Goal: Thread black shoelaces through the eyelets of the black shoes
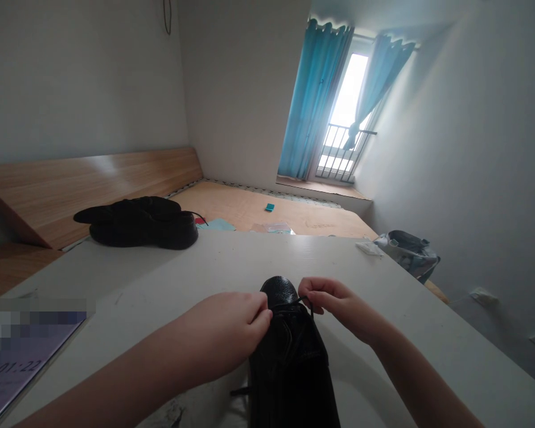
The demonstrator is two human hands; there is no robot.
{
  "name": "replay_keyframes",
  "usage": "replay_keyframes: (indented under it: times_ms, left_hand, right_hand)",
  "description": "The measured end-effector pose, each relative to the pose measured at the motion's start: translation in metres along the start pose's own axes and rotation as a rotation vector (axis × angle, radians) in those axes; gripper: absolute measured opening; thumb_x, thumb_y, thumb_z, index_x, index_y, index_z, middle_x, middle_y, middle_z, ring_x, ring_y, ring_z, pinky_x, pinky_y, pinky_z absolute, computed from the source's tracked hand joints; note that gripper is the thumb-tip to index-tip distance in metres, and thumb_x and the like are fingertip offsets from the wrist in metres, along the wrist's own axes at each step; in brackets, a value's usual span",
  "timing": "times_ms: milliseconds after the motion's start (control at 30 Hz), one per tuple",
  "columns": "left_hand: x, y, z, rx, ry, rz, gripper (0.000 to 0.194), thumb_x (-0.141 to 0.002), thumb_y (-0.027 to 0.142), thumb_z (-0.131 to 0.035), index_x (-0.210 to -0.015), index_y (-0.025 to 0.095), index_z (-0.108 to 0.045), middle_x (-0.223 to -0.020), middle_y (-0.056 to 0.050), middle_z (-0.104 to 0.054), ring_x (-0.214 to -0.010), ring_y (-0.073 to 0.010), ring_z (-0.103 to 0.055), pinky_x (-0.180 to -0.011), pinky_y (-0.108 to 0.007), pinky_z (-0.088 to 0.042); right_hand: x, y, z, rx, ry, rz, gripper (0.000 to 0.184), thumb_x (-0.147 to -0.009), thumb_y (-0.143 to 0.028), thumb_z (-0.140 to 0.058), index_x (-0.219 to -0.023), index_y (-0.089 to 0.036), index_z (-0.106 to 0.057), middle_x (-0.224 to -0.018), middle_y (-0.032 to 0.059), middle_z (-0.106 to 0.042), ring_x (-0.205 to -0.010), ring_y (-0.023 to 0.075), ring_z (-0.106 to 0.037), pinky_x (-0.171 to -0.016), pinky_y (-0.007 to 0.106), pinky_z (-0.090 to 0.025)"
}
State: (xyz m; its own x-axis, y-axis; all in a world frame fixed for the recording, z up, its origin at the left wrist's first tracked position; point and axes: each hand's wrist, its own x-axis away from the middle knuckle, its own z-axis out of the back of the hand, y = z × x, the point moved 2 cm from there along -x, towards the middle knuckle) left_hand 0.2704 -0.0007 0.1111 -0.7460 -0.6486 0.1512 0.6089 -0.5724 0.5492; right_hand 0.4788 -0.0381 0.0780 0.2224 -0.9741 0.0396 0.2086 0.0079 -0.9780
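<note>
A black leather shoe (289, 368) lies on the white table in front of me, its toe pointing away. My right hand (327, 297) pinches a thin black shoelace (304, 299) just to the right of the shoe's front part. Against the shoe's left side, my left hand (245, 324) has its fingers closed near the lacing; what lies between those fingertips is hidden. A dark lace end sticks out low on the shoe's left.
A pair of black shoes (145, 226) stands at the table's far left. A small clear packet (369, 248) lies near the far right edge. A screen (31, 362) is at the lower left. Beyond the white table (223, 261) are a bed (232, 199) and a bag (410, 252).
</note>
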Motion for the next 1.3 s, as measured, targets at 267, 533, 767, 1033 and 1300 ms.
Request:
replay_keyframes:
  times_ms: [267,533,767,1033,1300]
  left_hand:
    - [-0.015,0.012,-0.011,0.223,0.18,-0.248,0.018,-0.086,0.028,-0.044,-0.092,0.022,-0.06,-0.1,-0.004,-0.056,-0.1,-0.0219,-0.048,-0.087,-0.033,-0.037]
    - [-0.02,0.006,-0.016,0.614,0.064,-0.118,0.023,-0.082,0.036,-0.049,-0.096,0.021,-0.059,-0.087,-0.001,-0.058,-0.077,-0.0179,-0.05,-0.07,-0.029,-0.039]
    - [-0.026,0.005,-0.024,0.506,0.105,-0.185,0.021,-0.084,0.033,-0.049,-0.087,0.019,-0.064,-0.086,-0.002,-0.061,-0.079,-0.0185,-0.052,-0.069,-0.028,-0.038]
    - [-0.028,0.004,-0.019,0.932,0.027,0.009,0.025,-0.074,0.042,-0.054,-0.068,0.018,-0.051,-0.067,0.003,-0.047,-0.067,-0.0143,-0.043,-0.066,-0.027,-0.035]
    - [-0.023,0.01,-0.011,1.022,0.165,-0.067,0.03,-0.084,0.04,-0.043,-0.064,0.019,-0.049,-0.072,0.0,-0.049,-0.078,-0.0181,-0.046,-0.08,-0.031,-0.036]
  right_hand:
    - [0.001,-0.005,-0.012,-0.335,0.077,-0.067,0.029,-0.085,-0.041,-0.06,-0.073,-0.016,-0.053,-0.062,-0.0031,-0.047,-0.054,0.0082,-0.033,-0.053,0.022,-0.026]
    - [-0.004,0.004,-0.006,-0.745,0.128,0.052,0.018,-0.077,-0.032,-0.065,-0.088,-0.02,-0.058,-0.049,-0.0073,-0.029,-0.056,0.0119,-0.034,-0.059,0.022,-0.036]
    - [-0.001,0.002,-0.008,-0.459,0.112,0.134,0.02,-0.08,-0.028,-0.064,-0.097,-0.022,-0.053,-0.06,-0.008,-0.035,-0.047,0.0067,-0.024,-0.048,0.023,-0.022]
    - [0.004,-0.002,0.012,0.501,0.472,0.181,0.027,-0.088,-0.046,-0.05,-0.08,-0.021,-0.052,-0.051,-0.0063,-0.038,-0.049,0.0108,-0.03,-0.049,0.026,-0.023]
    - [-0.001,0.0,0.021,0.561,0.53,0.207,0.046,-0.091,-0.051,-0.041,-0.057,-0.02,-0.046,-0.055,-0.0016,-0.038,-0.055,0.0132,-0.037,-0.054,0.028,-0.029]
